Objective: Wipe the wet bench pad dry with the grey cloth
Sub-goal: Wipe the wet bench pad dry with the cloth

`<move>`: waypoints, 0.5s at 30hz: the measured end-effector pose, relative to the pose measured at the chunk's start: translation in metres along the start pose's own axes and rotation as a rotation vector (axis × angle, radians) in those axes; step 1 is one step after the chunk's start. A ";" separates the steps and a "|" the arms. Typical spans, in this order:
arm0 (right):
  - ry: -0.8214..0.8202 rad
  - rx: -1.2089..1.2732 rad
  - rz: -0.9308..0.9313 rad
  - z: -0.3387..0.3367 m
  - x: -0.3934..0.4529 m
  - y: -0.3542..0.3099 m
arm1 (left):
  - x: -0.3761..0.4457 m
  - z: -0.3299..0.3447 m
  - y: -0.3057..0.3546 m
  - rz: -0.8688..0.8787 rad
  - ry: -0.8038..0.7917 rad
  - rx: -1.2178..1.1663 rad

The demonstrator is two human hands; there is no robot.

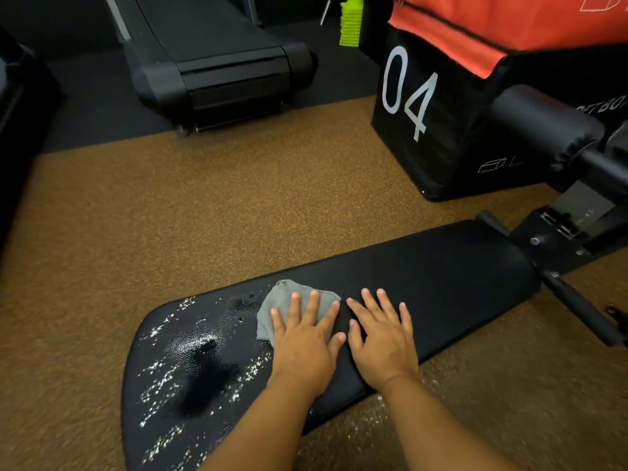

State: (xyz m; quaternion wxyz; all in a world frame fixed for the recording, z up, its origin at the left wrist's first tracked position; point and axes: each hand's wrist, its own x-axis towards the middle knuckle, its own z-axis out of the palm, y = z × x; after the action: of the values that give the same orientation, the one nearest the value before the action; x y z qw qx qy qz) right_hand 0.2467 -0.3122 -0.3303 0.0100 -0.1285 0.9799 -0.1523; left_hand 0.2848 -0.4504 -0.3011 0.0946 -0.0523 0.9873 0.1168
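The grey cloth (289, 305) is pressed flat on the wet bench pad (441, 266) under the open left hand (306, 341); the right hand (384, 338) is laid open, empty, beside it

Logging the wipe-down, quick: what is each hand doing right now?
Left hand: open, flat, pressing the crumpled grey cloth onto the black padded bench pad.
Right hand: open, flat on the pad, holding nothing.

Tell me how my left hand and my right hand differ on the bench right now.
The left hand presses flat on the grey cloth; the right hand lies flat on the bare bench pad. The left hand sits beside the wet droplets; the right hand is on the dry-looking side. Both are open, palms down.
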 end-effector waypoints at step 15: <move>0.072 -0.006 0.014 0.008 0.001 0.001 | 0.046 -0.026 -0.041 -0.184 0.428 -0.297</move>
State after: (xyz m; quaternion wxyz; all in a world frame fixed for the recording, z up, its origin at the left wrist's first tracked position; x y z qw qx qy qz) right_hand 0.2459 -0.3133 -0.3379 -0.0244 -0.1162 0.9810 -0.1536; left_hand 0.2410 -0.5003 -0.2947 -0.1146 -0.1783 0.9480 0.2374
